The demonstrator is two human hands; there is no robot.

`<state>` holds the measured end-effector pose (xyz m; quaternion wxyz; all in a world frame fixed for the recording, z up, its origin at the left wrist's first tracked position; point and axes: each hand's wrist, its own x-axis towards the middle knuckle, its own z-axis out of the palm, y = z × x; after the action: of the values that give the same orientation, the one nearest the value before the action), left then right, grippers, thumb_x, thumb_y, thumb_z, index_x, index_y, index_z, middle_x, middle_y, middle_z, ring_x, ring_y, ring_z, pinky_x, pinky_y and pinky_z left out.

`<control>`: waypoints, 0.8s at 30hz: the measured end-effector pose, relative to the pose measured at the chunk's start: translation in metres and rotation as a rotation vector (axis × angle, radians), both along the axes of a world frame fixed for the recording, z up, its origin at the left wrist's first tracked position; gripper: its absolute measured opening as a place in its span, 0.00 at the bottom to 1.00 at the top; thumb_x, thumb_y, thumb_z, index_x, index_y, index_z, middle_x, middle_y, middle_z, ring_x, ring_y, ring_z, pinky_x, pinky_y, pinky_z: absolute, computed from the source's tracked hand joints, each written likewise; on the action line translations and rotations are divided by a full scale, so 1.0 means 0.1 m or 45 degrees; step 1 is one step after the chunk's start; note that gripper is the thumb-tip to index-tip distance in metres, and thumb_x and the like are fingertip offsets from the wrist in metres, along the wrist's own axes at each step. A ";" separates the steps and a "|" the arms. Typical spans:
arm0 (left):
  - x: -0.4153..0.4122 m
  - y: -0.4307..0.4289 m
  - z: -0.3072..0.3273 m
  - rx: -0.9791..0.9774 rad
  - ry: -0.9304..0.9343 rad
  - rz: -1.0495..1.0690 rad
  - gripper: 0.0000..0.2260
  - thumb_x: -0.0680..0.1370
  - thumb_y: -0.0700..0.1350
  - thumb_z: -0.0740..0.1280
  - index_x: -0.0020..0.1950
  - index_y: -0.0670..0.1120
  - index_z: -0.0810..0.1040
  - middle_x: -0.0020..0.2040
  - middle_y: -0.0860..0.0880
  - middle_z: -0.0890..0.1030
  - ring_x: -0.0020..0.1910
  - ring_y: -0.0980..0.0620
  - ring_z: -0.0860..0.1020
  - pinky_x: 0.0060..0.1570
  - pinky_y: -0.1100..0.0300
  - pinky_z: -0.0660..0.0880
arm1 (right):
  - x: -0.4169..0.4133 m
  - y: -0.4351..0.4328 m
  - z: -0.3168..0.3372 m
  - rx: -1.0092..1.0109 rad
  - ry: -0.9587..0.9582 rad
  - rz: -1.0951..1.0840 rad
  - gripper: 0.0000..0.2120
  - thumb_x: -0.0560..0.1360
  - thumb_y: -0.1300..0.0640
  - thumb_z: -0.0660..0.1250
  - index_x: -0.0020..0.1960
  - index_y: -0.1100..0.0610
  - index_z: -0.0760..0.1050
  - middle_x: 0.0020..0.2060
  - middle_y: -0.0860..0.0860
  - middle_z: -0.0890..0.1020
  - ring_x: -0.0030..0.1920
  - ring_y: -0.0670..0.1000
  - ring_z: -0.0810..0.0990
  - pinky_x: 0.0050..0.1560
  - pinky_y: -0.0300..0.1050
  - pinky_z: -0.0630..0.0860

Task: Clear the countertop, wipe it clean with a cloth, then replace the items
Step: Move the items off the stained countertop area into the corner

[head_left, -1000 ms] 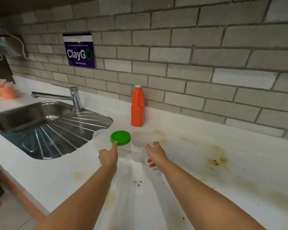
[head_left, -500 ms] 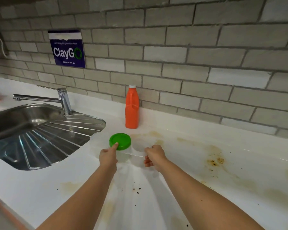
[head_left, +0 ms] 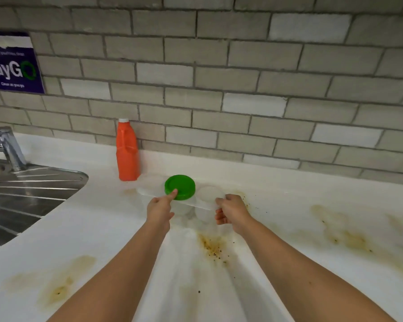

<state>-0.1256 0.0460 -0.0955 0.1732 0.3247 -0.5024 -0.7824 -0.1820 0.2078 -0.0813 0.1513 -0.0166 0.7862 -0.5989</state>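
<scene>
Step in hand, as judged: clearing. The stained white countertop (head_left: 289, 205) is unwiped and no cloth is in view. Left hand (head_left: 159, 206) grips the near edge of the translucent plastic tray of round cups (head_left: 209, 194), one fingertip on the round green plastic lid (head_left: 180, 187) at its middle. Right hand (head_left: 230, 210) pinches the tray's right end. Tray is at counter rear, just beside the upright orange plastic bottle (head_left: 127, 152); lifted or resting, cannot tell. Next move calls for carrying it off level, then taking the bottle. Writing: blue wall sign (head_left: 12, 66) reads "ClayGO", "Clean as you go"; no legible bottle label.
</scene>
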 end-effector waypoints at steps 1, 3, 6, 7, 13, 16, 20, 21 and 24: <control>-0.06 0.16 0.01 0.004 0.006 -0.036 0.17 0.73 0.46 0.71 0.55 0.42 0.67 0.46 0.48 0.72 0.53 0.47 0.71 0.62 0.51 0.71 | -0.02 0.18 0.01 -0.006 0.003 -0.027 0.13 0.78 0.61 0.60 0.61 0.65 0.70 0.32 0.55 0.75 0.27 0.52 0.75 0.26 0.43 0.75; -0.16 0.51 0.03 -0.002 0.017 -0.114 0.18 0.73 0.46 0.71 0.56 0.43 0.67 0.43 0.50 0.71 0.53 0.47 0.71 0.61 0.52 0.72 | -0.04 0.56 0.03 -0.024 0.016 -0.083 0.13 0.77 0.61 0.60 0.60 0.66 0.70 0.32 0.55 0.75 0.26 0.52 0.74 0.26 0.43 0.75; -0.29 1.07 0.06 0.001 0.032 -0.218 0.19 0.74 0.46 0.71 0.59 0.44 0.66 0.46 0.48 0.72 0.54 0.47 0.71 0.59 0.52 0.72 | -0.05 1.17 0.07 -0.050 0.039 -0.179 0.08 0.76 0.61 0.61 0.52 0.65 0.72 0.30 0.56 0.74 0.26 0.53 0.73 0.27 0.44 0.75; -0.32 1.26 0.06 -0.001 0.031 -0.247 0.20 0.74 0.46 0.71 0.59 0.42 0.67 0.48 0.48 0.72 0.54 0.47 0.71 0.59 0.53 0.72 | -0.05 1.37 0.08 -0.055 0.047 -0.211 0.07 0.77 0.61 0.61 0.51 0.65 0.72 0.30 0.56 0.74 0.25 0.53 0.73 0.27 0.44 0.75; -0.44 2.35 0.07 -0.011 0.024 -0.373 0.23 0.73 0.47 0.71 0.63 0.39 0.69 0.46 0.47 0.73 0.52 0.47 0.71 0.54 0.55 0.72 | 0.05 2.49 0.12 -0.063 0.073 -0.343 0.06 0.77 0.61 0.61 0.51 0.63 0.72 0.29 0.55 0.74 0.25 0.52 0.73 0.24 0.41 0.74; -0.46 2.87 0.07 -0.005 0.037 -0.449 0.22 0.73 0.47 0.71 0.62 0.40 0.70 0.53 0.46 0.72 0.54 0.47 0.71 0.55 0.55 0.72 | 0.13 3.03 0.13 -0.076 0.078 -0.390 0.04 0.77 0.61 0.61 0.50 0.63 0.71 0.29 0.56 0.73 0.25 0.52 0.72 0.24 0.41 0.73; -0.45 3.58 0.06 -0.011 0.053 -0.539 0.18 0.74 0.47 0.71 0.58 0.42 0.69 0.49 0.47 0.72 0.54 0.47 0.71 0.55 0.55 0.71 | 0.26 3.74 0.11 -0.080 0.091 -0.452 0.04 0.77 0.61 0.61 0.48 0.63 0.70 0.29 0.55 0.73 0.24 0.52 0.72 0.23 0.40 0.72; -0.44 3.75 0.06 -0.010 0.054 -0.559 0.18 0.74 0.47 0.71 0.57 0.42 0.70 0.47 0.48 0.72 0.53 0.47 0.71 0.54 0.56 0.71 | 0.29 3.92 0.11 -0.076 0.098 -0.468 0.04 0.77 0.61 0.61 0.49 0.62 0.69 0.28 0.55 0.73 0.23 0.51 0.72 0.22 0.40 0.72; -0.41 4.27 0.06 -0.001 0.056 -0.612 0.17 0.73 0.46 0.71 0.56 0.42 0.70 0.42 0.50 0.71 0.49 0.49 0.72 0.53 0.56 0.71 | 0.38 4.42 0.11 -0.070 0.105 -0.523 0.03 0.77 0.61 0.61 0.49 0.59 0.68 0.28 0.55 0.73 0.22 0.50 0.73 0.21 0.39 0.72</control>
<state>-0.1671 0.4726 -0.0894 -0.0070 0.1785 -0.5617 -0.8078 -0.1443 0.6494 -0.0706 -0.0067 0.1155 0.7619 -0.6373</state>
